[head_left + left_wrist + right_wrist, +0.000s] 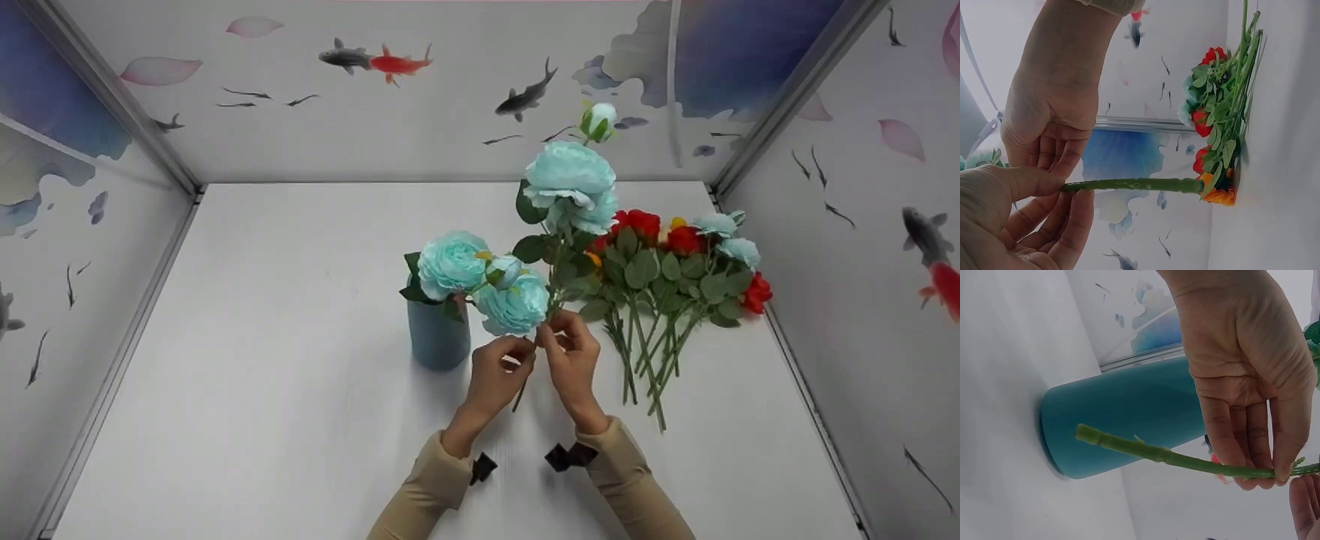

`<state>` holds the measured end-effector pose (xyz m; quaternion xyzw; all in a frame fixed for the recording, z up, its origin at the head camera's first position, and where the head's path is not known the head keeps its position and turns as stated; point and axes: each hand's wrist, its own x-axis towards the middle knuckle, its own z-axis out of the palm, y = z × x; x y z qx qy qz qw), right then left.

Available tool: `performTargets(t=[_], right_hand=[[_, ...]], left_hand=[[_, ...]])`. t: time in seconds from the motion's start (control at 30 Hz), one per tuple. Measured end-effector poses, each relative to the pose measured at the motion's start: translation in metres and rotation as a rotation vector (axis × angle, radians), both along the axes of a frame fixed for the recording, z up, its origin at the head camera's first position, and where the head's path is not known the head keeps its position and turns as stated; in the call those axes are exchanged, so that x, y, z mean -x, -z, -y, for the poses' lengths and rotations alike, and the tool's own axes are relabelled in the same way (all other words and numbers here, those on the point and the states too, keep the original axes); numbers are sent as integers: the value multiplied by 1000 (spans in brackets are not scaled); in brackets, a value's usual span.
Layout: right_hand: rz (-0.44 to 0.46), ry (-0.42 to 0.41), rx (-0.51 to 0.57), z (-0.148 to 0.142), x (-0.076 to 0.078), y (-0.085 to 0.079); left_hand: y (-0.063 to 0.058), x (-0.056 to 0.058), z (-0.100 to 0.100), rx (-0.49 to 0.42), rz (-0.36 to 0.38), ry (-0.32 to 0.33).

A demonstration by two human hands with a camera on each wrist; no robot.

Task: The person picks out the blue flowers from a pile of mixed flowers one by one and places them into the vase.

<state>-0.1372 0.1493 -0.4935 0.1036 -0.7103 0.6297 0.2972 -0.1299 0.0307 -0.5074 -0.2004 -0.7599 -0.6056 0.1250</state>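
A branching stem of light-blue peonies (571, 184) stands upright between my hands, with a bud at its top and green leaves along it. My left hand (499, 369) pinches the green stem (1140, 184) between thumb and fingers, and the cut end sticks out below. Slightly higher, my right hand (574, 351) pinches the same stem with thumb and forefinger. Just left of the hands is a blue-grey vase (439, 337) holding a light-blue peony (452, 264). A lower peony (514, 304) overlaps the vase's right side in the head view.
Several red flowers (686, 240), light-blue ones and some orange lie in a leafy pile at the right, their stems (652, 367) pointing toward the front. The white table (262, 360) is enclosed by panels (465, 142) printed with fish. Small black devices (484, 468) sit at both wrists.
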Motion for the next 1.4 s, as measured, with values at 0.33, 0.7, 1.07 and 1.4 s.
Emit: performTargets(t=[0.33, 0.7, 1.07, 1.4], right_hand=[[-2, 5, -30, -2, -3, -6], [15, -44, -9, -7, -6, -3], [44, -34, 47, -12, -6, 0], [53, -18, 48, -12, -6, 2]], left_hand=[[19, 8, -1, 16, -36, 3], [19, 8, 2, 37, -44, -18], [-1, 2, 4, -1, -80, -11], [-39, -10, 14, -98, -140, -41]])
